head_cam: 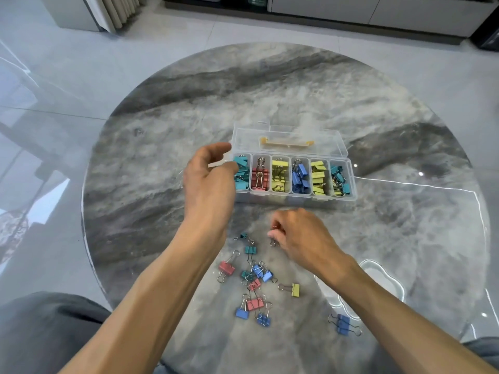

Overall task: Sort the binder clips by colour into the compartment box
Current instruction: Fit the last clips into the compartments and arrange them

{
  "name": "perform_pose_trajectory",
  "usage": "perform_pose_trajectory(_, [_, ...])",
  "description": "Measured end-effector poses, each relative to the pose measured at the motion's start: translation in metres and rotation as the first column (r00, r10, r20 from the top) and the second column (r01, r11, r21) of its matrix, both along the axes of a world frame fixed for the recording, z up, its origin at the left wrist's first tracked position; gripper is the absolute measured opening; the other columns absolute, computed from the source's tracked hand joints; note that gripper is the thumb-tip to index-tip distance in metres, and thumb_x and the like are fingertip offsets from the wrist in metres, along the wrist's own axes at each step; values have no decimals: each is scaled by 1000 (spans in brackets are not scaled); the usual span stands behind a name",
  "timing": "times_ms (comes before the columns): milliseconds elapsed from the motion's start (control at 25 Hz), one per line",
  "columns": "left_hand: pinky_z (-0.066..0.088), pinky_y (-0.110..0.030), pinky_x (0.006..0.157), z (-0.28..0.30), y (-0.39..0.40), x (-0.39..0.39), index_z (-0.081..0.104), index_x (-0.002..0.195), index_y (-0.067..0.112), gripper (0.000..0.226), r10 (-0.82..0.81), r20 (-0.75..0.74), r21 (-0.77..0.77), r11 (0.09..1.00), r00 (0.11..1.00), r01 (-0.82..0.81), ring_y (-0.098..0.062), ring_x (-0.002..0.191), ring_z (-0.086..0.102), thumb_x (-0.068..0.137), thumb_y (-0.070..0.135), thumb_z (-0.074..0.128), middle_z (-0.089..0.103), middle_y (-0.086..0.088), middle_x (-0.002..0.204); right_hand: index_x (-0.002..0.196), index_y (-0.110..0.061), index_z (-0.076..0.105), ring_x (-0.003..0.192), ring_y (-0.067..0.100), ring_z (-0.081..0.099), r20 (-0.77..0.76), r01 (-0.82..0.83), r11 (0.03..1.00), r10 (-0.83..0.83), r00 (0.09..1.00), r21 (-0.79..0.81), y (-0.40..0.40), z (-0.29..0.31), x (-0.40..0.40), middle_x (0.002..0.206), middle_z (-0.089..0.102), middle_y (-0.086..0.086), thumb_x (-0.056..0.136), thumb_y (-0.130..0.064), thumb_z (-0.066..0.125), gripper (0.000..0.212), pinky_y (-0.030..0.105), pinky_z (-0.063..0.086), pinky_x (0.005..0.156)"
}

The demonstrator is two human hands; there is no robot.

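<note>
A clear compartment box (295, 198) stands mid-table with its lid (289, 134) folded back. Its six compartments hold, left to right, teal, red, yellow, blue, yellow and teal binder clips. My left hand (209, 182) hovers at the box's left end over the first teal compartment (242, 182), its thumb and fingers loosely apart with nothing seen between them. My right hand (299, 234) is just in front of the box, fingers curled, pinching a small binder clip (273, 242) whose wire handle pokes out below. Loose clips lie nearer me: teal (250, 249), red (226, 268), blue (263, 274), yellow (296, 290).
The round grey marble table (378, 238) has a glossy top with its edge close on the left and right. Two blue clips (343, 323) lie apart at the front right. My knee in dark cloth (48, 333) is at lower left. A low cabinet (378, 14) stands beyond the table.
</note>
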State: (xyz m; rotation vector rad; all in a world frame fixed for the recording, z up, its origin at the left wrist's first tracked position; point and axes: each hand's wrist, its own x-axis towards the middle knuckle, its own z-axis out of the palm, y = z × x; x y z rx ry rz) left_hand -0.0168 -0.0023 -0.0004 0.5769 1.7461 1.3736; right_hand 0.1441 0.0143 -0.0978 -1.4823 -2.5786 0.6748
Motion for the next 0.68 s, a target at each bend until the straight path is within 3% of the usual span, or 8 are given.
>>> perform_pose_trajectory(120, [49, -15, 67, 2, -1, 1, 74, 95, 22, 24, -112, -50, 29, 993, 992, 114, 7, 73, 64, 91, 4, 58, 74, 10, 92, 72, -18, 66, 58, 5, 60, -158, 201, 927, -260, 953, -317, 9, 25, 4, 65, 66, -7, 89, -27, 73, 20, 23, 46, 60])
perform_pose_trajectory(160, [50, -15, 65, 2, 0, 1, 75, 96, 21, 24, -183, -44, 0, 983, 982, 183, 7, 71, 64, 93, 5, 58, 75, 9, 89, 72, -15, 66, 54, 8, 59, -291, 210, 839, -393, 872, -503, 10, 40, 5, 62, 66, -4, 87, -22, 74, 19, 24, 47, 57])
perform_pose_trajectory(240, [54, -18, 64, 3, -2, 4, 74, 106, 15, 21, -396, 116, -22, 916, 911, 401, -1, 73, 68, 97, 8, 56, 74, 1, 90, 73, -10, 68, 50, 13, 56, -494, 56, 644, -638, 591, -763, 10, 72, 8, 60, 63, 4, 83, -15, 73, 12, 26, 49, 50])
perform_pose_trajectory(280, [54, -20, 65, 4, -3, 8, 73, 110, 11, 22, -499, 224, 18, 861, 837, 509, -7, 77, 69, 99, 10, 55, 73, -4, 91, 73, -10, 69, 49, 13, 54, -526, -26, 583, -711, 467, -812, 11, 84, 12, 60, 61, 5, 79, -16, 71, 9, 25, 49, 48])
perform_pose_trajectory(360, [53, -21, 67, 2, -8, 19, 73, 113, 7, 24, -578, 321, 120, 810, 750, 573, -13, 83, 67, 99, 14, 54, 72, -10, 93, 73, -12, 71, 48, 11, 51, -528, -127, 517, -788, 318, -847, 13, 98, 17, 59, 58, 4, 75, -17, 67, 7, 24, 47, 46])
perform_pose_trajectory(440, [54, -21, 70, -1, -8, 25, 74, 109, 7, 22, -540, 337, 185, 841, 772, 508, -13, 82, 65, 95, 12, 58, 72, -11, 91, 72, -12, 70, 48, 11, 49, -523, -131, 508, -803, 286, -851, 13, 99, 17, 58, 56, 3, 75, -18, 67, 8, 24, 46, 46])
perform_pose_trajectory(560, [55, -20, 72, -8, -6, 22, 74, 102, 1, 25, -448, 403, 207, 894, 798, 397, -18, 79, 64, 81, 12, 67, 72, -12, 88, 67, -14, 71, 48, 13, 51, -550, -50, 569, -764, 338, -821, 9, 98, 12, 59, 58, 5, 73, -20, 69, 9, 26, 49, 48])
perform_pose_trajectory(680, [56, -23, 72, -10, -4, 23, 70, 103, -4, 33, -469, 417, 206, 883, 778, 422, -18, 74, 63, 78, 17, 67, 69, -12, 83, 69, -10, 69, 49, 14, 52, -562, 4, 593, -766, 311, -805, 4, 98, 9, 59, 58, 6, 74, -18, 71, 10, 28, 51, 49])
